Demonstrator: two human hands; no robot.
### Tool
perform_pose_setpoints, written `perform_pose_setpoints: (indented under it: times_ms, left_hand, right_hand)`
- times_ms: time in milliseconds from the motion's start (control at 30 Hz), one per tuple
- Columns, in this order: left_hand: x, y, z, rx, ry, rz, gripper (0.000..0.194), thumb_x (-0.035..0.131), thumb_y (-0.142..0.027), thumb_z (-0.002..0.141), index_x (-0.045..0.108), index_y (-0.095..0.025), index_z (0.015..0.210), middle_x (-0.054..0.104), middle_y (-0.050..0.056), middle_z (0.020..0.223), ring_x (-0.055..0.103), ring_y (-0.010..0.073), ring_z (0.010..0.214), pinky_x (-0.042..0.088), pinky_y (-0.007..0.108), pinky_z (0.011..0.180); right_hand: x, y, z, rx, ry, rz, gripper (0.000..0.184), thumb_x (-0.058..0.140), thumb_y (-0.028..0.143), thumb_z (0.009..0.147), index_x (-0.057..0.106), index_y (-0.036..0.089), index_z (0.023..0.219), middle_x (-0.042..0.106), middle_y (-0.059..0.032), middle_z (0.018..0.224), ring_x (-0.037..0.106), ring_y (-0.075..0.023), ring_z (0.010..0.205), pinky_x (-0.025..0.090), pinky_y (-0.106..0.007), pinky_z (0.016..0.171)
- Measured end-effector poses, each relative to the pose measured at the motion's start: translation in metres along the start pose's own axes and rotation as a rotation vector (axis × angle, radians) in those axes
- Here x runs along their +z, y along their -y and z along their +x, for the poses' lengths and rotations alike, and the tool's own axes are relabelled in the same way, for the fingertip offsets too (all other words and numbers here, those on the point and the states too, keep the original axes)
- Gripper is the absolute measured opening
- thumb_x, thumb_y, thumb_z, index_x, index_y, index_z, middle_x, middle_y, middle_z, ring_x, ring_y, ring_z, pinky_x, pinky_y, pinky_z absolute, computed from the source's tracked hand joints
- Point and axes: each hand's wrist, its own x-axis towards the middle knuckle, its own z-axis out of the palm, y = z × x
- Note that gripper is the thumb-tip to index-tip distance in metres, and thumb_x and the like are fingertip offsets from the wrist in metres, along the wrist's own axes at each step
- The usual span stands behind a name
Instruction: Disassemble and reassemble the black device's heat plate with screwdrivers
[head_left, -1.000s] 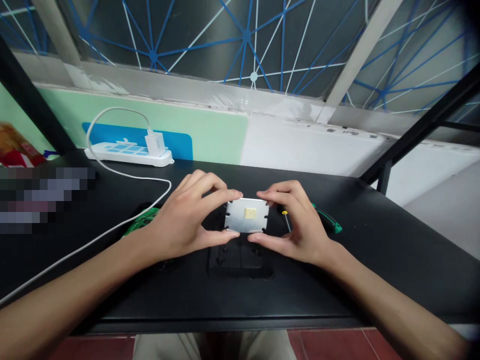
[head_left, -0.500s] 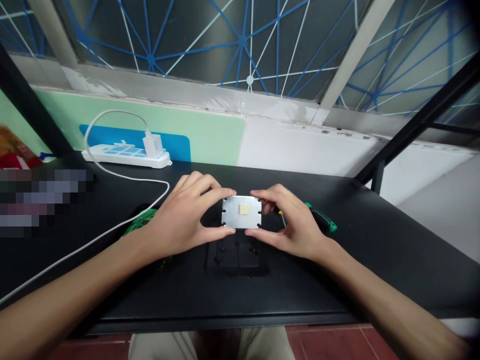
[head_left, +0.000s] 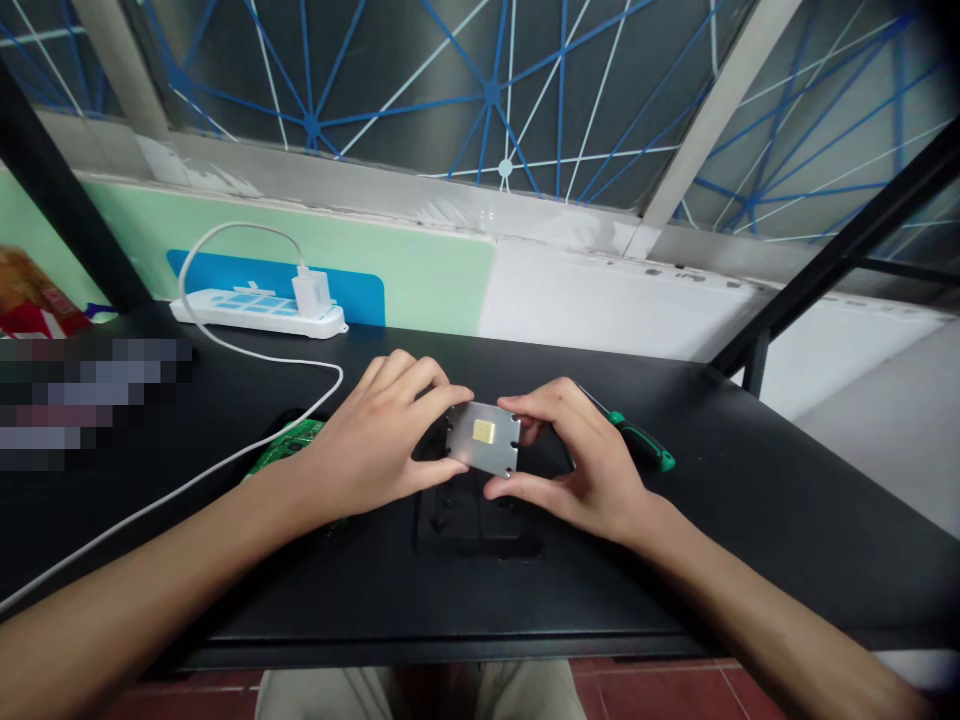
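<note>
Between my hands, above the desk, is a small silvery metal plate [head_left: 495, 452] with notched edges and a yellowish square pad [head_left: 484, 431] on its face. My left hand [head_left: 382, 435] pinches its left end between thumb and fingers. At the right end, my right hand [head_left: 585, 455] grips it with fingertips at the top edge and the thumb at the bottom. Below the plate lies a black tray-like part [head_left: 480, 525], partly hidden by it. A green circuit board [head_left: 289, 440] sits under my left wrist, mostly covered.
A screwdriver with a green and black handle [head_left: 643, 442] lies right of my right hand. At the back left stands a white power strip [head_left: 259, 312] with a charger [head_left: 311, 292]. Its white cable [head_left: 225, 465] runs across the black desk [head_left: 750, 520].
The plate has tilted clockwise and dipped slightly, with both hands still on it. The view has shifted a little, and more of the screwdriver shows.
</note>
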Motion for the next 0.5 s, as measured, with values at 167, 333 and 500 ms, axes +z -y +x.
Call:
perform_pose_setpoints:
  times_ms: [167,333,500]
  left_hand:
    - [-0.002,-0.005,0.0,0.051,-0.055,0.022,0.042,0.074,-0.039,0.092,0.063,-0.014,0.124,0.067,0.009,0.106,0.055,0.0285,0.097,0.043,0.043,0.084]
    - [-0.001,-0.009,-0.001,0.099,-0.072,0.018,0.042,0.074,-0.041,0.092,0.063,-0.014,0.122,0.066,0.009,0.104,0.054,0.0279,0.095,0.042,0.041,0.083]
    - [0.0,-0.011,0.0,0.039,-0.045,-0.077,0.038,0.074,-0.043,0.094,0.061,-0.019,0.12,0.067,0.007,0.106,0.055,0.0265,0.097,0.042,0.04,0.084]
  right_hand:
    - [0.005,0.004,0.0,-0.016,-0.027,0.017,0.066,0.083,0.051,0.08,0.054,0.028,0.134,0.063,-0.0006,0.093,0.063,-0.0135,0.072,0.06,-0.032,0.063]
    - [0.008,0.004,-0.001,-0.04,-0.009,0.041,0.069,0.084,0.05,0.079,0.053,0.027,0.137,0.06,0.001,0.091,0.061,-0.0118,0.073,0.059,-0.028,0.063]
    - [0.008,0.002,-0.002,-0.026,0.027,0.064,0.084,0.083,0.055,0.076,0.046,0.03,0.147,0.058,0.0006,0.094,0.06,-0.0123,0.074,0.06,-0.029,0.066]
